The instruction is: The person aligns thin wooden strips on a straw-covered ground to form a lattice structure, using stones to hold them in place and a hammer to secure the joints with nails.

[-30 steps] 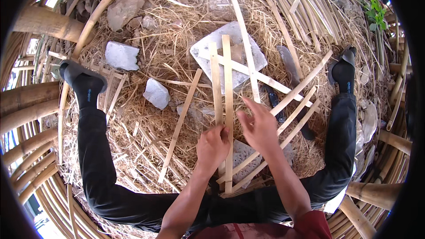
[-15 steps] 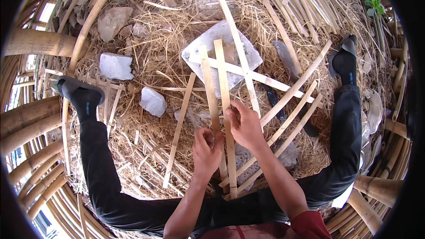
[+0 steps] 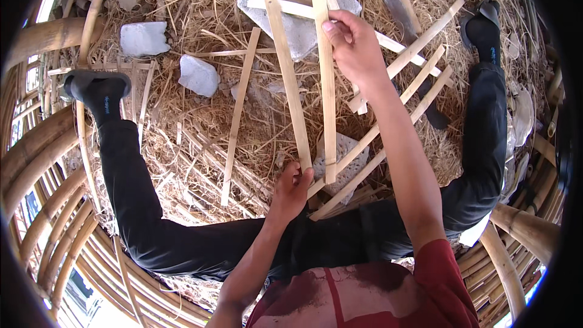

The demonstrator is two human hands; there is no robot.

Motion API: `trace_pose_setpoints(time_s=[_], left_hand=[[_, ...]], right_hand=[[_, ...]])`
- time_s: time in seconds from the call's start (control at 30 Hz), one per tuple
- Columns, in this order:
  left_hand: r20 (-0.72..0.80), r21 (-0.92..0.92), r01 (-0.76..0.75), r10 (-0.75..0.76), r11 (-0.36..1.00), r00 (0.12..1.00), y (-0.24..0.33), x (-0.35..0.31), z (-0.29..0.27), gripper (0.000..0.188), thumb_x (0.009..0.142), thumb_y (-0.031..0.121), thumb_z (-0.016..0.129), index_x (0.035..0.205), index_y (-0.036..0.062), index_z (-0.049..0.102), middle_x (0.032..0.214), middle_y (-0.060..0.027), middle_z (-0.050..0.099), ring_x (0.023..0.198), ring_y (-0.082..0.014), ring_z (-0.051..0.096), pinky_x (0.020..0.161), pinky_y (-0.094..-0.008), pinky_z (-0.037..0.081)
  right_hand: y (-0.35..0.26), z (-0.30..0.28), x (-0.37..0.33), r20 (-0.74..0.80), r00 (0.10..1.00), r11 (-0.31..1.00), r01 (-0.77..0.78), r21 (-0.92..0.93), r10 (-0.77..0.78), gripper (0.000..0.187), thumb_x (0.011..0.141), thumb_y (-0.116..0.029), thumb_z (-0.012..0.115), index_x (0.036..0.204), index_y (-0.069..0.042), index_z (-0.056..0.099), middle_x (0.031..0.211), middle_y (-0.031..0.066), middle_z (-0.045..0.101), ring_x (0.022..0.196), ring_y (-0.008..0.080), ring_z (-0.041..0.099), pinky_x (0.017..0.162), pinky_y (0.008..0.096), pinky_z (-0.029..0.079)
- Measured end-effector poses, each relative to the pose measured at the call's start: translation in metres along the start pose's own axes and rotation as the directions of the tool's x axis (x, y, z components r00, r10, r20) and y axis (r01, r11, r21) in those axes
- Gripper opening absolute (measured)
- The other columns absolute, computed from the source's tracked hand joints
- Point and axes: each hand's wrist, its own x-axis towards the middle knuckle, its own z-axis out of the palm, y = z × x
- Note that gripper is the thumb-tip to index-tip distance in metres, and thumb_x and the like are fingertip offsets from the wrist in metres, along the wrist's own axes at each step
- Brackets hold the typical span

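My left hand is closed on the lower end of a pale split bamboo strip, close to my lap. My right hand pinches a second bamboo strip near its upper part, thumb lying on its face. These two strips stand side by side, slightly apart, their far ends over a pale stone block. Another strip lies crosswise over the block beneath them. Several more bamboo strips lie slanted to the right, partly behind my right forearm.
A single strip lies left of my hands on straw-covered ground. White stones sit farther left. A pitted grey stone is near my lap. A dark elongated object lies by my right leg. Bamboo poles border both sides.
The view has tilted, shifting the scene upward. My right hand has moved farther up its strip, away from my left hand. My left hand has moved down to its strip's near end.
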Motion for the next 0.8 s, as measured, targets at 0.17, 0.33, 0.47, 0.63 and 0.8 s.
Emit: trace_pose_setpoints(time_s=[0.17,0.33,0.47,0.63,0.8], left_hand=[[0.103,-0.097,0.085,-0.074,0.992,0.992,0.006,-0.006,-0.014,0.028,0.106,0.026,0.063,0.105,-0.0013,0.065,0.081,-0.0038,0.061,0.071,-0.0106,0.054,0.069,-0.0293,0.047],[0.193,-0.284,0.210,-0.159,0.935,0.968,0.004,-0.013,-0.013,0.026,0.105,0.026,0.063,0.100,0.0008,0.068,0.081,0.0025,0.057,0.068,-0.0093,0.047,0.066,-0.0273,0.043],[0.145,-0.329,0.180,-0.139,0.927,0.980,0.017,-0.023,-0.010,0.023,0.103,0.024,0.067,0.105,0.0015,0.067,0.084,0.0023,0.062,0.072,-0.0078,0.052,0.067,-0.0273,0.044],[0.222,-0.312,0.165,-0.097,0.936,0.970,0.022,-0.020,-0.012,0.039,0.103,0.025,0.067,0.132,0.0003,0.060,0.112,-0.0067,0.068,0.101,-0.0139,0.065,0.086,-0.0345,0.053],[0.140,0.054,0.076,-0.083,0.996,0.987,0.009,-0.004,-0.002,0.034,0.101,0.027,0.070,0.120,-0.0005,0.061,0.101,-0.0088,0.070,0.087,-0.0141,0.065,0.074,-0.0346,0.052]], right_hand=[[-0.029,-0.003,-0.002,-0.052,0.993,0.994,0.108,0.026,-0.107,0.028,0.103,-0.019,0.060,0.122,0.000,0.067,0.092,0.0147,0.073,0.083,0.0238,0.070,0.079,0.0375,0.054],[-0.042,-0.015,0.017,-0.195,0.969,0.984,0.165,0.064,-0.149,0.025,0.104,-0.018,0.059,0.119,0.001,0.067,0.092,0.0140,0.073,0.079,0.0211,0.068,0.076,0.0361,0.054],[-0.034,-0.005,0.007,0.119,0.993,0.969,0.057,-0.239,-0.029,0.026,0.105,-0.020,0.057,0.118,0.000,0.067,0.094,0.0175,0.071,0.082,0.0264,0.068,0.077,0.0419,0.053],[-0.016,0.002,-0.022,0.286,0.954,0.897,0.049,-0.439,0.087,0.030,0.106,-0.019,0.057,0.127,0.002,0.063,0.091,0.0146,0.070,0.070,0.0192,0.064,0.069,0.0382,0.051],[-0.001,0.007,-0.039,0.241,0.951,0.891,-0.069,-0.448,0.195,0.033,0.108,-0.022,0.055,0.131,0.001,0.059,0.095,0.0189,0.073,0.069,0.0203,0.066,0.067,0.0395,0.052]])
